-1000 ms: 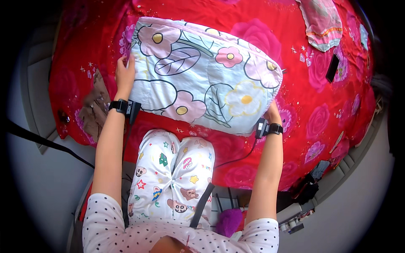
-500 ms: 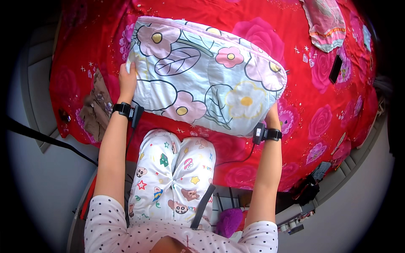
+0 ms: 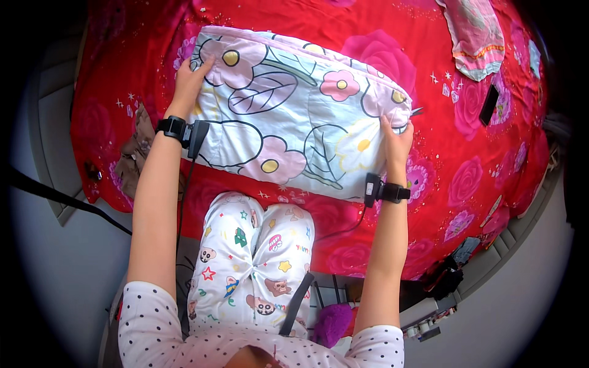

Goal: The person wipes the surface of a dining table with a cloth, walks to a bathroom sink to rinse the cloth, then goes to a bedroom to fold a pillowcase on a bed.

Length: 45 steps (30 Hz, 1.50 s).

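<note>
A folded quilt (image 3: 285, 132), pale blue with large pink, white and yellow flowers, lies across the bed in front of my knees. My left hand (image 3: 191, 80) grips its left edge near the far corner, thumb on the upper face and the other fingers mostly hidden at the side. At the opposite end, my right hand (image 3: 397, 140) pinches the edge near the far right corner, its thumb also on top. A small dark tip sticks out beside that corner. Both wrists wear black straps with small boxes and cables.
Red rose-printed bedding (image 3: 442, 227) spreads under the quilt. A brown crumpled cloth (image 3: 136, 150) lies at left. Toward the right are a black phone-like slab (image 3: 489, 105) and a pink-and-white cloth (image 3: 475, 40). A purple fluffy thing (image 3: 333, 324) is below the bed edge.
Both hands have shifted along the quilt's ends toward its far corners, and their thumbs now show on the upper face. The quilt has barely moved.
</note>
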### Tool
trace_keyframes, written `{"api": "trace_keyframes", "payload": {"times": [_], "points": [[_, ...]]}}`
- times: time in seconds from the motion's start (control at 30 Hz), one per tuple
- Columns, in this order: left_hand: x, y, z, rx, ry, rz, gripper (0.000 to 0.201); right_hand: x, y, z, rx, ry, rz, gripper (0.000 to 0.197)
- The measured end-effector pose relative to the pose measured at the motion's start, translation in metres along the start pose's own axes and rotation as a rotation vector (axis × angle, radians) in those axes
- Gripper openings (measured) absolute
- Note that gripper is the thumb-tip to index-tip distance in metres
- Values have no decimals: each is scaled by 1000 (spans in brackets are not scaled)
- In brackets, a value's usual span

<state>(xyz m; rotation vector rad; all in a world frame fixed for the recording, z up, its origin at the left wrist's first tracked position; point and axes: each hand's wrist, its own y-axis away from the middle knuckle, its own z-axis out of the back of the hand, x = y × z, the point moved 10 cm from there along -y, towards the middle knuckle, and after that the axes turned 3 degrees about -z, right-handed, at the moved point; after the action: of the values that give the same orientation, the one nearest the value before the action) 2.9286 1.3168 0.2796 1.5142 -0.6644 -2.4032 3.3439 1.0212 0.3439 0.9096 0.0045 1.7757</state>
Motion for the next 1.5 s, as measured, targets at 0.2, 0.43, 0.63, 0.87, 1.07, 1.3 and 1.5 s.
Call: {"api": "trace_keyframes", "payload": {"times": [0.2, 0.43, 0.63, 0.87, 1.07, 1.3, 1.5], "points": [[-40, -12, -17, 69, -47, -263, 50, 25, -1, 33, -349, -73, 111, 38], [-97, 56, -70, -156, -811, -704, 54, 107, 44, -16, -407, 546, 426, 62], [-46, 113, -178, 345, -1023, -732, 57, 137, 102, -167, 189, 644, 688, 50], [-25, 92, -208, 462, -1225, -692, 52, 111, 63, -184, 189, 647, 642, 52], [-63, 82, -141, 242, -1056, -761, 61, 102, 55, -127, 38, 897, 537, 59], [-26, 47, -137, 275, -1127, -707, 63, 89, 36, -142, 155, 885, 520, 62], [-31, 79, -87, 279, -1175, -553, 64, 58, 54, -68, 38, 1010, 381, 67]]}}
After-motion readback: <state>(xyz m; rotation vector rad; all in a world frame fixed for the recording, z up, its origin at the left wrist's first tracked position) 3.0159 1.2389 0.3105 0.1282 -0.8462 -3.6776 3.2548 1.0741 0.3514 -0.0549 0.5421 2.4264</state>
